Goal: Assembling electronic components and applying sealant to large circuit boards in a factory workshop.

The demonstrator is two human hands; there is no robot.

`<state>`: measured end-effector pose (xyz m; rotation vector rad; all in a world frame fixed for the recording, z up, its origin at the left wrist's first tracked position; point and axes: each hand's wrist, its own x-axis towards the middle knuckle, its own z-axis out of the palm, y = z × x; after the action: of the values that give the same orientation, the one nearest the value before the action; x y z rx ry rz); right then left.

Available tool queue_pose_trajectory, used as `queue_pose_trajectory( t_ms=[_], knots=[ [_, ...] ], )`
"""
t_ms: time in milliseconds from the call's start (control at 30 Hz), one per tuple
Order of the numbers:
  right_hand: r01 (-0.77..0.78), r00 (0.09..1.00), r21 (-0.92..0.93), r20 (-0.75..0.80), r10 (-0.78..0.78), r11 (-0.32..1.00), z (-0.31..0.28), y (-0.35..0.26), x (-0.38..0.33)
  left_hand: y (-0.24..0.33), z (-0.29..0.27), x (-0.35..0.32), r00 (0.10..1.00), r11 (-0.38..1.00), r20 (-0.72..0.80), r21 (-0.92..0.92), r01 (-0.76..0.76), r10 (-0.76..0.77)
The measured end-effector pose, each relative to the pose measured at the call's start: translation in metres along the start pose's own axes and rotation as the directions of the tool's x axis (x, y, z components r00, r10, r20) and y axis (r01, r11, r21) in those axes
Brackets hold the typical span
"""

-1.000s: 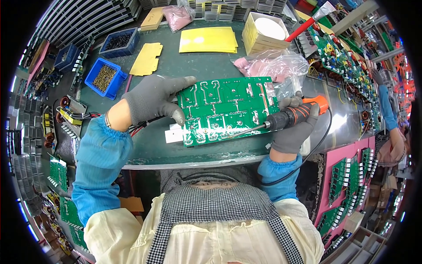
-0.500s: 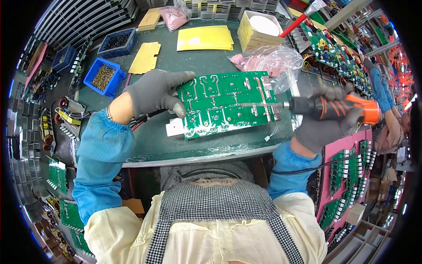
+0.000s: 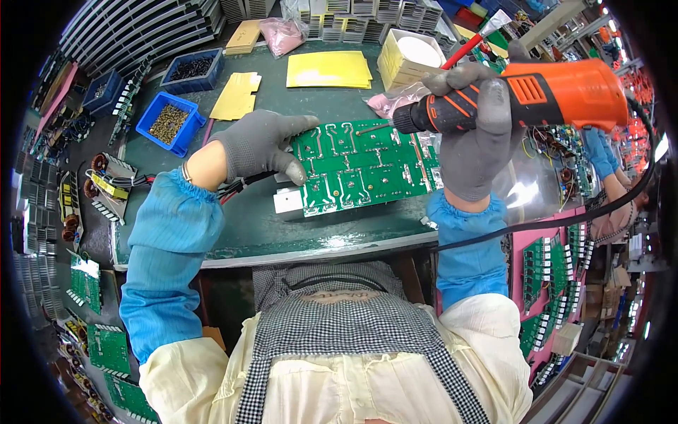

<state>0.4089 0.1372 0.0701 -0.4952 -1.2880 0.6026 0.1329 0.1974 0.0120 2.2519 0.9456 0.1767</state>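
Note:
A green circuit board (image 3: 360,169) lies on the bench before me, its soldered side up. My left hand (image 3: 265,147), in a grey glove, grips the board's left end between thumb and fingers. In my gloved right hand (image 3: 474,131) is an orange and black electric screwdriver (image 3: 522,97), held level with its long bit pointing left. The bit's tip is over the upper middle of the board; whether it touches cannot be made out. Dark and red wires (image 3: 244,185) come out by my left wrist. A white tab (image 3: 288,201) sticks out at the board's lower left corner.
A blue bin of brass-coloured screws (image 3: 168,124) and a bin of dark parts (image 3: 192,71) stand at the far left. Yellow sheets (image 3: 329,69) and a box with a white roll (image 3: 409,58) lie beyond the board. The screwdriver's black cable (image 3: 551,225) crosses my right forearm.
My right hand has raised the screwdriver and brought it left and away from me, so its bit has moved from the board's right middle to its upper part. My left hand keeps its grip.

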Motion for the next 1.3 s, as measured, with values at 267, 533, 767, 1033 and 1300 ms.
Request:
queue_pose_trajectory(
  t_ms=[267,533,767,1033,1300],
  knots=[
    [-0.194,0.964,-0.191,0.145,0.223,0.962,0.045,0.003,0.036,-0.001,0.001,-0.002,0.999,0.997,-0.031,-0.080,0.007,-0.009],
    [-0.234,0.962,-0.110,0.116,0.246,0.966,0.045,-0.002,0.035,0.014,0.000,-0.013,0.997,0.999,-0.069,-0.040,0.017,-0.020],
    [-0.164,0.931,-0.190,0.294,0.216,0.968,0.038,-0.020,0.028,0.043,0.007,-0.021,0.991,0.836,-0.123,-0.548,-0.021,-0.055],
    [-0.101,0.966,0.467,0.256,-0.024,0.879,0.039,-0.034,0.034,0.046,0.007,-0.020,0.982,0.806,-0.182,-0.574,-0.143,0.045],
    [-0.082,0.988,0.470,0.152,0.011,0.879,0.037,-0.032,0.015,0.049,0.016,-0.021,0.982,0.762,-0.161,-0.623,-0.179,0.099]
  ],
)
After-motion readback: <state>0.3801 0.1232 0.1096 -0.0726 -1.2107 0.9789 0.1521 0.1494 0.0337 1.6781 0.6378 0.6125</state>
